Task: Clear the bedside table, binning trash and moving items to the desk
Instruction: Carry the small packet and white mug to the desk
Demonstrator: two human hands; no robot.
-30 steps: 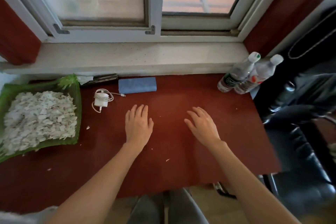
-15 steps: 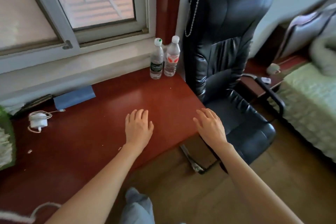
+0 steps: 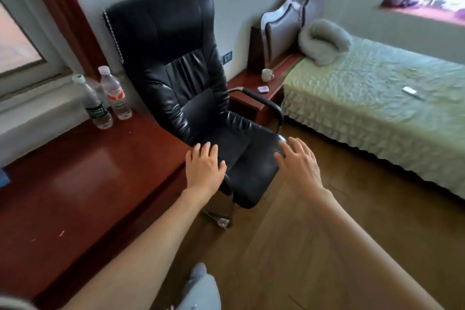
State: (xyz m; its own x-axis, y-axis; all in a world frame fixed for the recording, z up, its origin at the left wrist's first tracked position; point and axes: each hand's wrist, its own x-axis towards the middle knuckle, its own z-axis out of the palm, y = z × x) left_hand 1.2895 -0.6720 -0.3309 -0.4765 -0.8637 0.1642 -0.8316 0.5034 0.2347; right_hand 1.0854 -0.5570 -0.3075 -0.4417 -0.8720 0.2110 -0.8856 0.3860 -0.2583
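The bed (image 3: 377,108) fills the right side under a quilted, ruffled green cover, a soft grey roll at its head. A black chair (image 3: 181,78) of creased, glossy leather stands between the red, polished wooden counter (image 3: 75,184) on the left and the bedside table (image 3: 254,88), a low red wooden top just beside the bed. On that table stand a small white cup (image 3: 267,75) and, nearer the chair, a small flat packet (image 3: 263,89); what it is cannot be told. Two clear plastic bottles (image 3: 105,100) stand at the counter's back edge. Both the left hand (image 3: 205,167) and right hand (image 3: 298,165) hang apart above the chair seat, fingers spread, holding nothing. The step is likely the approach: go round the chair rather than lean over its armrest, then take the cup by its handle.
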